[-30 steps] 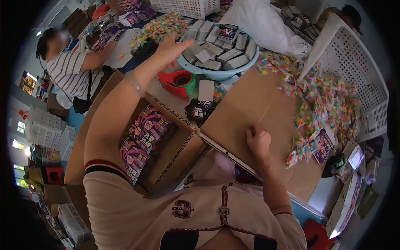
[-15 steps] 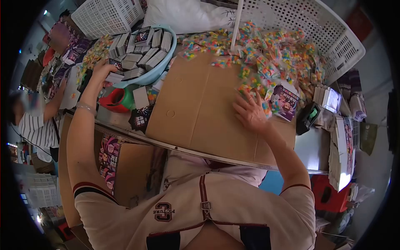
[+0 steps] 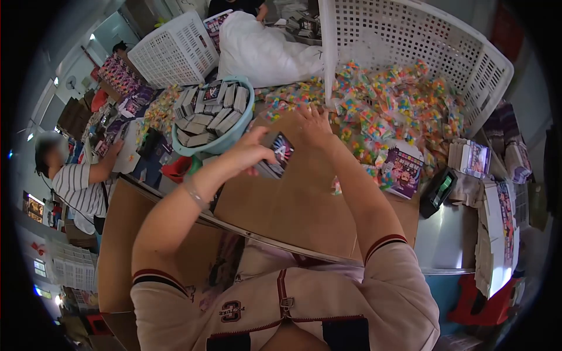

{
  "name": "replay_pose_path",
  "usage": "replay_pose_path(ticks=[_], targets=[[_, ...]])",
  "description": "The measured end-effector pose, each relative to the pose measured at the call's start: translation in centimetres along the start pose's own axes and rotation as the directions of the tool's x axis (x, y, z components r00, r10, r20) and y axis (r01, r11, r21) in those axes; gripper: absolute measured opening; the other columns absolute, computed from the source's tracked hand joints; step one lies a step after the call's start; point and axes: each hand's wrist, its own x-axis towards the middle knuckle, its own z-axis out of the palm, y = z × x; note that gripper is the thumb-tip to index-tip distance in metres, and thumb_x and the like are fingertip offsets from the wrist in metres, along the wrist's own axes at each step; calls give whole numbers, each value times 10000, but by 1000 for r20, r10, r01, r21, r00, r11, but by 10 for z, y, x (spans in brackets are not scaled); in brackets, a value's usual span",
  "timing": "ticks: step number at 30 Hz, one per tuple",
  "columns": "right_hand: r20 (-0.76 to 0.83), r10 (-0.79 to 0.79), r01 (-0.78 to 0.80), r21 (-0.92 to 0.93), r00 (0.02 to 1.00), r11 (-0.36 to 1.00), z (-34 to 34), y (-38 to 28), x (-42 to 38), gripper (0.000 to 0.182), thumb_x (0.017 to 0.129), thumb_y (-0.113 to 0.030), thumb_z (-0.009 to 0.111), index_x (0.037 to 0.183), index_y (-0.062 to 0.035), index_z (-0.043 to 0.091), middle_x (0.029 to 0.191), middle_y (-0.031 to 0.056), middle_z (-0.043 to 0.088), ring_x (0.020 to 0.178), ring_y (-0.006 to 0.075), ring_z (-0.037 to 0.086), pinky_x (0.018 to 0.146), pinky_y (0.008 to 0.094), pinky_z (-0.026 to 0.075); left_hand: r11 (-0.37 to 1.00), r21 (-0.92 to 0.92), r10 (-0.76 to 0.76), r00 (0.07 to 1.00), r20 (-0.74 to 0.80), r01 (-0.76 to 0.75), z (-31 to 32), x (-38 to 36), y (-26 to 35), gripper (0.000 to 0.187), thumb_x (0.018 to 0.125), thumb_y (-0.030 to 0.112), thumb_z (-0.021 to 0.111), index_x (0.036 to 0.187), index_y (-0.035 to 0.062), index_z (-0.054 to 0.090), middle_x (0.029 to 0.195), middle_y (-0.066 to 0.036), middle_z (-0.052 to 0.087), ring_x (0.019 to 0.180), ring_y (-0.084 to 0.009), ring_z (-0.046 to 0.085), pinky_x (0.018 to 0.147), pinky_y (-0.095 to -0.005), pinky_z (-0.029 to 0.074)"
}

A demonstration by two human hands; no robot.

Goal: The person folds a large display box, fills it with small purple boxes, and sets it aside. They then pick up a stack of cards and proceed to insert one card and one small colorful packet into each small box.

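My left hand [image 3: 250, 153] grips a stack of cards [image 3: 283, 151] with a dark printed face on top, held over the brown cardboard sheet [image 3: 287, 205]. Just left of it, the light blue basin [image 3: 250, 99] is filled with many grey-edged card stacks [image 3: 202, 120]. At the far part of the cardboard, my right hand [image 3: 315, 126] has its fingers spread and holds nothing. Its fingertips are close to the heap of small clear packets of colourful candy [image 3: 374, 105]. A purple printed packet [image 3: 404, 169] lies at the right edge of the cardboard.
White perforated baskets [image 3: 172, 50] [image 3: 421, 47] and a white sack [image 3: 263, 52] stand along the back. A black tape dispenser [image 3: 438, 192] and card stacks [image 3: 468, 157] sit at the right. A red cup-like object [image 3: 175, 169] is beside the basin. A person in a striped shirt [image 3: 79, 187] works at left.
My left hand has come away from the basin, carrying a stack of cards over the cardboard. My right hand has shifted left and farther from me. The camera view has moved too.
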Motion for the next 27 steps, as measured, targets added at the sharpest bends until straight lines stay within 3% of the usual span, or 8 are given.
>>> replay_pose_path(ticks=[3, 5, 13, 15, 16, 18, 23, 27], targets=[[-3, 97, -94, 220, 995, 971, 18, 11, 3, 506, 864, -370, 628, 1328, -198, 521, 1409, 94, 469, 1289, 343, 445, 1041, 636, 288, 989, -146, 23, 995, 94, -9, 38, 16, -1, 778, 692, 112, 705, 1389, 39, 368, 815, -99, 642, 473, -164, 557, 376, -272, 394], [436, 77, -252, 360, 897, 898, 7, 26, -13, 437, 872, -348, 608, 1294, -239, 564, 1373, 104, 497, 1286, 332, 447, 1017, 635, 305, 944, -330, 44, 989, 138, 4, 53, 12, -3, 726, 701, 110, 710, 1358, 32, 411, 862, -96, 651, 513, -163, 581, 401, -255, 401], [701, -79, -142, 251, 709, 958, -124, 38, -95, 447, 876, -416, 624, 1201, -109, 625, 1213, 96, 601, 1157, 243, 564, 949, 501, 421, 780, -590, 245, 969, -16, -207, 85, 0, -73, 610, 752, 93, 721, 1298, 31, 454, 910, -45, 659, 622, -104, 592, 485, -213, 426], [483, 119, -496, 857, 868, 137, -148, 22, -113, 477, 890, -423, 646, 1189, -52, 610, 1164, 95, 616, 1061, 185, 595, 918, 409, 460, 781, -580, 262, 964, -34, -233, 90, -6, -81, 573, 758, 97, 726, 1265, 27, 469, 907, -39, 659, 632, -95, 593, 490, -208, 427], [490, 119, -504, 853, 863, 139, -162, 7, -120, 477, 890, -423, 646, 1189, -52, 610, 1164, 95, 616, 1061, 185, 595, 918, 409, 460, 784, -553, 301, 952, -57, -281, 93, -9, -84, 525, 768, 99, 715, 1237, 37, 489, 920, -38, 660, 630, -98, 599, 494, -206, 432], [697, 96, -549, 635, 711, -544, -185, -31, -130, 512, 882, -383, 684, 1243, -35, 582, 1062, 101, 666, 1003, 220, 632, 903, 338, 478, 783, -526, 340, 937, -84, -332, 99, -15, -88, 478, 777, 102, 705, 1209, 46, 509, 933, -36, 662, 628, -102, 605, 498, -205, 438], [685, 143, -195, 392, 715, -899, -181, -71, -146, 361, 848, -238, 713, 1123, -25, 618, 1020, 49, 675, 926, 151, 644, 853, 337, 509, 488, -854, 329, 944, -11, -179, 109, -36, -107, 206, 939, 237, 606, 1076, 89, 564, 841, 11, 628, 646, -68, 581, 475, -200, 428], [649, 63, -151, 268, 758, -951, -198, -82, -146, 380, 878, -277, 659, 1150, -17, 603, 1048, 79, 678, 884, 199, 669, 776, 367, 554, 345, -915, 375, 925, -69, -209, 121, -52, -115, 156, 1006, 242, 496, 1049, 117, 579, 830, 28, 604, 670, -55, 574, 506, -201, 447]])
